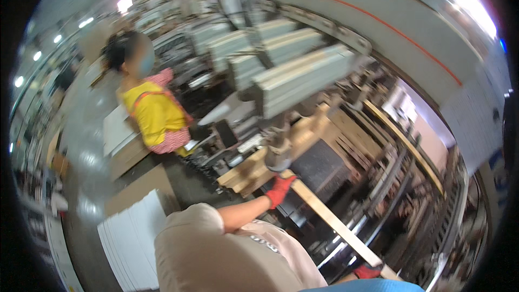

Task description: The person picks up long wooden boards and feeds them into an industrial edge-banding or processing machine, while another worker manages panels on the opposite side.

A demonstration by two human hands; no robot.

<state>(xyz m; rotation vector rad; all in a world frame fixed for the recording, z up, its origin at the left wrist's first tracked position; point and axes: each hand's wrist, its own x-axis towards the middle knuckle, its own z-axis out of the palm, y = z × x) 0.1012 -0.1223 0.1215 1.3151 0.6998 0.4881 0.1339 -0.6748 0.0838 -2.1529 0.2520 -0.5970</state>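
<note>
Your own beige-sleeved shoulder fills the lower middle of the view, closest to the camera, with your bare left forearm reaching up and away from it. Your left hand, in a red glove, is closed around the far end of a long, pale wooden strip, fingers wrapped over its top edge. That strip runs diagonally down to the right, above a dark machine bed. Your right hand, also red-gloved, sits at the strip's near end by the bottom edge; only a sliver of it shows, so you cannot tell how its fingers lie, though it touches the wood. Just beyond your left hand, a metal machine head hangs over stacked pale boards. Off to the left, a co-worker in a yellow top stands at a bench, well apart from you. White sheets are stacked beside your shoulder.
</note>
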